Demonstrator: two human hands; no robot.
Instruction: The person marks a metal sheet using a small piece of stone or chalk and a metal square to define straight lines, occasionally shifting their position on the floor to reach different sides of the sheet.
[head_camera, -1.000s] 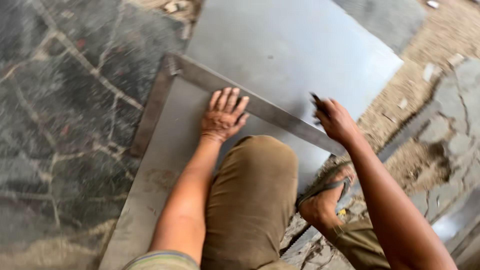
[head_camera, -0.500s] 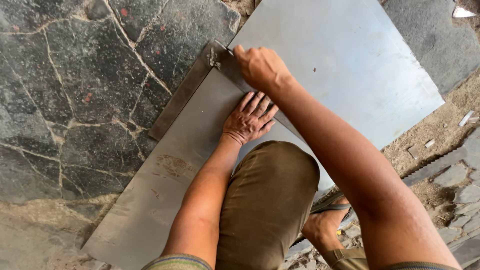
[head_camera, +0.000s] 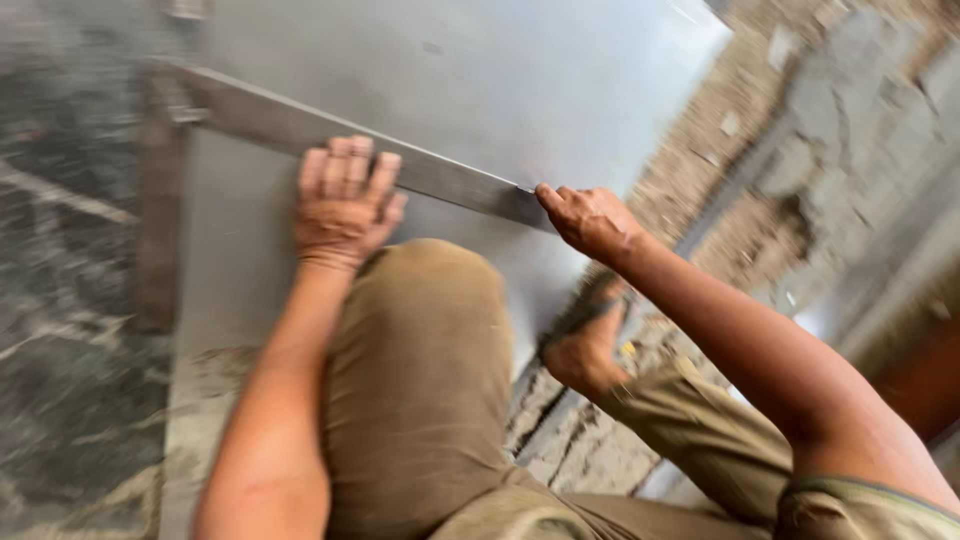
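Packages: none in view.
Labels: none in view.
Signs: none in view.
Screens: none in view.

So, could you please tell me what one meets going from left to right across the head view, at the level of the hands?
Dark stone floor → short arm of the metal square → left hand → long blade of the square → right hand → rubble ground.
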